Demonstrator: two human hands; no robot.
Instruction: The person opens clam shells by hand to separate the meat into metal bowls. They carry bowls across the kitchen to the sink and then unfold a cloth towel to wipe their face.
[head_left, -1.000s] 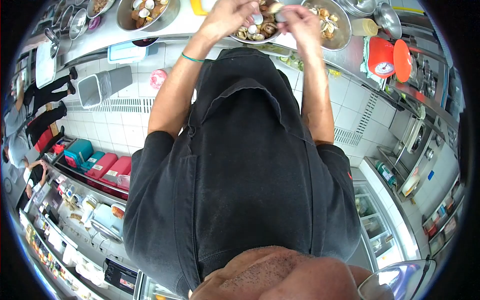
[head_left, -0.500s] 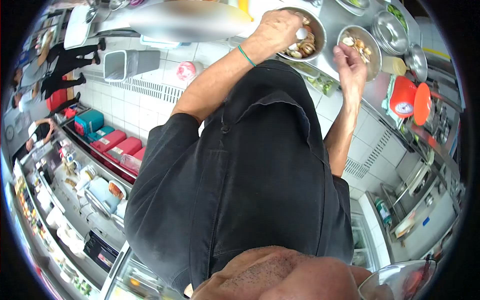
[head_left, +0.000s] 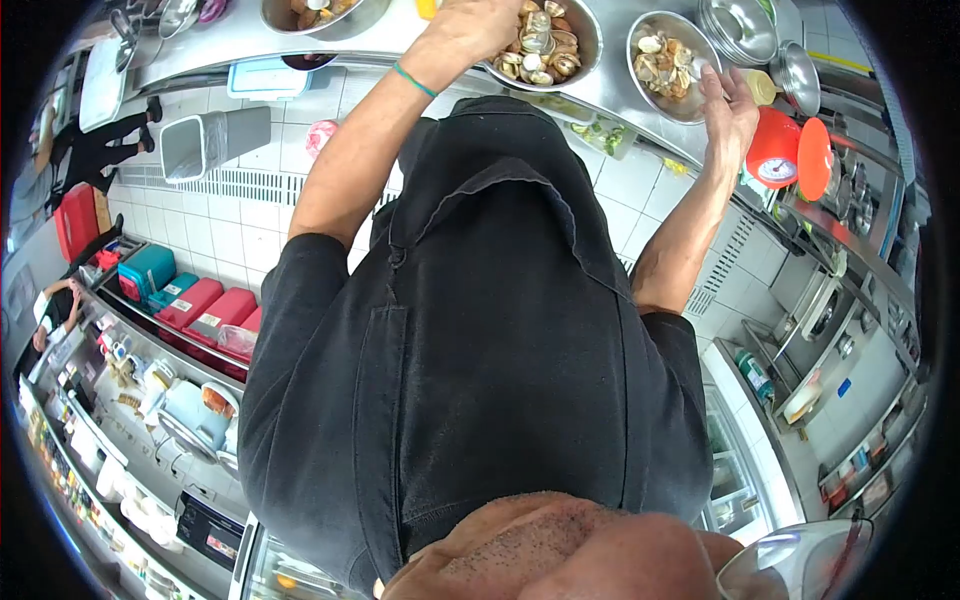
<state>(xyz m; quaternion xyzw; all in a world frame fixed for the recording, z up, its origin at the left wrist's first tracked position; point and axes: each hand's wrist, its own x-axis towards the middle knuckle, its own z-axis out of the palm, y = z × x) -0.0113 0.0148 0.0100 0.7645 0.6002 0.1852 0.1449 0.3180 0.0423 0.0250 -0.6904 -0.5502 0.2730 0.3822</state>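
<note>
My left hand (head_left: 466, 32), below a green wristband, is curled at the left rim of a metal bowl of clams (head_left: 548, 48). Its fingertips are partly cut off by the top edge of the view, and I cannot tell what they hold. To the right stands a second metal bowl (head_left: 640, 88) with clams (head_left: 662, 65) in it. At its right rim is my right hand (head_left: 732, 115), thumb and fingers apart, with the thumb tip over the bowl's edge.
Another metal bowl (head_left: 345, 22) stands on the steel counter (head_left: 200, 48) at left. Stacked metal bowls (head_left: 738, 30) and a red kitchen scale (head_left: 773, 150) are on the right. Below the counter are a grey bin (head_left: 190, 150) and a container of greens (head_left: 605, 135). Other people stand far left.
The view has shifted, so the counter things sit further left and higher. My left hand has moved from above the clams to the bowl's left side; my right hand to its bowl's right rim.
</note>
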